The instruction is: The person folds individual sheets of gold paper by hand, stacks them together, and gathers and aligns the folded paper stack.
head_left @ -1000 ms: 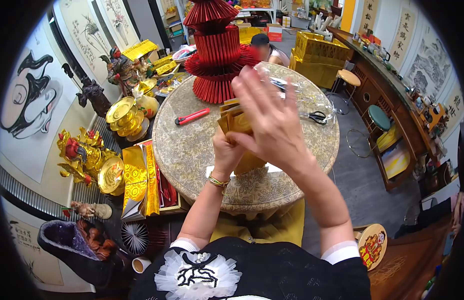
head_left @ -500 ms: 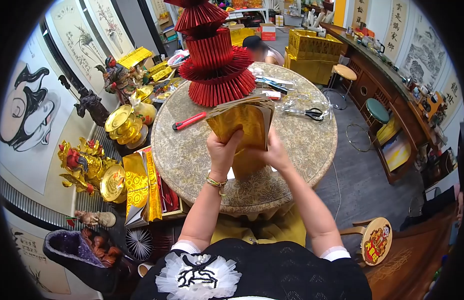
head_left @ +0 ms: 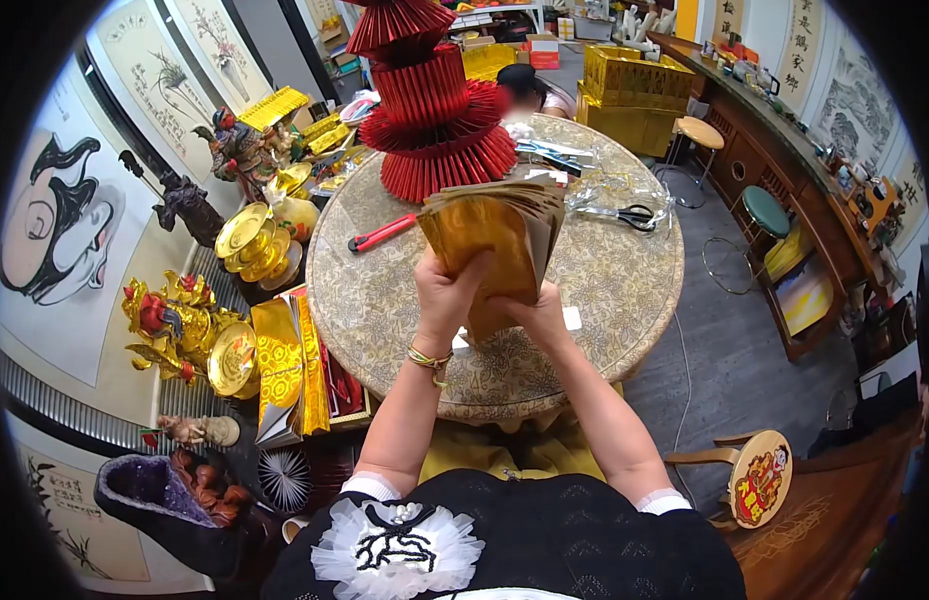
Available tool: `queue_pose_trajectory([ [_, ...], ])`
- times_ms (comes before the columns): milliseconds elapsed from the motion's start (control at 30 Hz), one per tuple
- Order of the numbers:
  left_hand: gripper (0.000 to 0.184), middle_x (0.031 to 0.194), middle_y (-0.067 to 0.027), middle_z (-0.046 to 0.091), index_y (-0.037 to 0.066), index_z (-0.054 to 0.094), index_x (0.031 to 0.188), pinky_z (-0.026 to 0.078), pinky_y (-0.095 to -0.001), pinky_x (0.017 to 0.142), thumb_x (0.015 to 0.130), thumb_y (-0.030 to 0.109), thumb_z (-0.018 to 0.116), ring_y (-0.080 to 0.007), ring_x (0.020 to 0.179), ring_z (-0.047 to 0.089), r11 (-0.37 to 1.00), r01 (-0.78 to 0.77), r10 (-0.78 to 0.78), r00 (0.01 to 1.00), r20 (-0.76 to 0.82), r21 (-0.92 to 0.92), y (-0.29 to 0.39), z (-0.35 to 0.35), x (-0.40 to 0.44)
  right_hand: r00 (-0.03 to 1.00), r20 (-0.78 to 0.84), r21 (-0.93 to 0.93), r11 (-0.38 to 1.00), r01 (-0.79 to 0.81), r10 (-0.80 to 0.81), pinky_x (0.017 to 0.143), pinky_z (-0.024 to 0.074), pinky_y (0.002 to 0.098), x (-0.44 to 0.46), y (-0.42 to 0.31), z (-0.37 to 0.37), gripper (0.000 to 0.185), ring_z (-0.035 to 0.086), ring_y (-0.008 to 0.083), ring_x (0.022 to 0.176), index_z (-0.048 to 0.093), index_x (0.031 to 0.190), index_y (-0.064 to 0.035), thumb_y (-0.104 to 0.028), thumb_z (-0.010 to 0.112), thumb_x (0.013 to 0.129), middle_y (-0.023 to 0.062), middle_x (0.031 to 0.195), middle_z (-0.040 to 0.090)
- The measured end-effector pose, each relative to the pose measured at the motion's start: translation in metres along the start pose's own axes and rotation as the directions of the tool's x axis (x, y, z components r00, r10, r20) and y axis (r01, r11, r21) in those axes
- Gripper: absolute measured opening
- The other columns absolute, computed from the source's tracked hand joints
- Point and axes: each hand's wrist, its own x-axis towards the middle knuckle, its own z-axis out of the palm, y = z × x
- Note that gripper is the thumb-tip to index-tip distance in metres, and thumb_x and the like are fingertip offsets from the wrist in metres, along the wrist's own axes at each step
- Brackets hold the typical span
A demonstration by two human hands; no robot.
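Note:
A thick stack of gold foil paper sheets [head_left: 499,245] is held up over the round table, its top and right edges fanned apart. My left hand [head_left: 446,295] is closed around the stack's left side, thumb pressed on the gold front. Low on the right side, my right hand [head_left: 537,318] grips the same stack with its thumb on the front face; its other fingers are hidden behind the paper. Just beyond the stack stands a tall tiered ornament of pleated red paper [head_left: 439,115]. A red utility knife [head_left: 382,232] lies left of the stack.
Black-handled scissors [head_left: 634,215] and clear plastic wrapping lie on the patterned round table [head_left: 374,330]. Across it is another person [head_left: 524,90]. Gold ornaments [head_left: 174,325] and gold paper packets [head_left: 279,365] crowd the left side. Stools [head_left: 759,212] stand along the right-hand counter.
My right hand has shifted inward and its thumb now presses the lower front of the stack. The sheets spread wider at the right edge. The view has shifted slightly.

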Motion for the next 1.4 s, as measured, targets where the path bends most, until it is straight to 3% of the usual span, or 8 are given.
queue_pose_trajectory([
  [267,0.024,0.101,-0.0026,0.060,0.004,0.054,0.108,0.047,-0.0306,0.081,0.085,0.010,0.058,-0.0156,0.091,0.058,0.778,0.020,-0.176,0.966,-0.188,-0.628,-0.001,-0.018,0.018,0.958,-0.048,0.556,0.804,-0.210,0.283,0.077,0.0469,0.0240,-0.020,-0.017,-0.033,0.033,0.059,0.0120,0.089,0.060,0.106,-0.0029,-0.003,0.068,0.074,0.0041,0.097,0.064],
  [767,0.023,0.095,-0.0028,0.062,0.005,0.058,0.102,0.048,-0.0282,0.073,0.079,0.003,0.062,-0.0130,0.083,0.059,0.818,0.209,-0.338,0.929,-0.153,-0.536,-0.025,-0.007,-0.003,0.920,-0.181,0.825,0.562,-0.050,0.347,0.085,0.0439,0.0314,-0.037,0.002,0.005,0.035,0.054,0.0173,0.100,0.054,0.112,-0.0056,-0.002,0.062,0.079,0.0055,0.111,0.056],
  [900,0.018,0.084,-0.0056,0.065,0.002,0.061,0.097,0.047,-0.0262,0.066,0.079,0.006,0.060,-0.0118,0.073,0.060,0.957,0.290,-0.289,0.941,0.173,0.018,-0.008,-0.041,0.026,0.897,-0.242,0.526,0.827,-0.199,0.370,0.092,0.0374,0.0345,-0.043,-0.027,-0.037,0.055,0.043,0.0174,0.115,0.041,0.125,-0.0075,-0.009,0.067,0.077,0.0088,0.131,0.039],
  [933,0.020,0.085,-0.0088,0.065,0.004,0.061,0.097,0.048,-0.0294,0.067,0.077,0.007,0.060,-0.0166,0.073,0.061,0.920,0.212,-0.309,0.910,0.275,0.330,0.003,-0.041,0.027,0.893,-0.450,0.000,1.000,0.013,-0.011,0.094,0.0357,0.0376,-0.046,-0.047,-0.041,0.058,0.042,0.0199,0.117,0.040,0.126,-0.0076,-0.010,0.068,0.075,0.0105,0.131,0.040],
  [1000,0.023,0.088,-0.0165,0.063,0.011,0.062,0.097,0.047,-0.0387,0.073,0.074,0.013,0.059,-0.0324,0.080,0.061,0.672,-0.196,-0.354,0.763,0.541,0.715,0.014,-0.032,0.037,0.803,-0.081,-0.718,0.593,0.364,-0.590,0.098,0.0316,0.0436,-0.040,-0.101,-0.039,0.067,0.039,0.0251,0.121,0.039,0.128,-0.0074,-0.013,0.071,0.069,0.0136,0.128,0.043],
  [1133,0.017,0.079,-0.0179,0.061,0.008,0.062,0.085,0.047,-0.0421,0.066,0.072,0.019,0.062,-0.0350,0.076,0.059,0.633,-0.469,-0.373,0.512,0.773,0.616,-0.031,-0.014,0.018,0.751,0.601,-0.791,-0.069,0.608,-0.274,0.099,0.0284,0.0498,-0.021,-0.101,-0.015,0.058,0.041,0.0291,0.119,0.040,0.126,-0.0064,-0.014,0.061,0.072,0.0128,0.119,0.050],
  [1233,0.015,0.073,-0.0157,0.062,0.008,0.061,0.083,0.048,-0.0420,0.062,0.073,0.019,0.060,-0.0330,0.069,0.061,0.443,-0.583,-0.467,0.499,0.730,0.681,-0.035,-0.004,0.011,0.910,0.392,-0.920,0.075,0.385,0.133,0.059,0.0491,0.0390,0.000,-0.071,-0.037,0.016,0.063,0.0266,0.062,0.054,0.086,-0.0058,-0.010,0.057,0.071,0.0115,0.064,0.062],
  [1400,0.020,0.073,-0.0122,0.063,0.012,0.059,0.087,0.048,-0.0413,0.062,0.071,0.023,0.064,-0.0305,0.071,0.061,0.358,-0.507,-0.506,0.601,0.619,0.784,-0.024,-0.034,0.012,0.903,0.416,-0.908,0.108,0.405,0.109,0.059,0.0497,0.0396,0.004,-0.060,-0.055,0.007,0.063,0.0281,0.069,0.060,0.072,-0.0065,-0.009,0.062,0.066,0.0114,0.070,0.063],
])
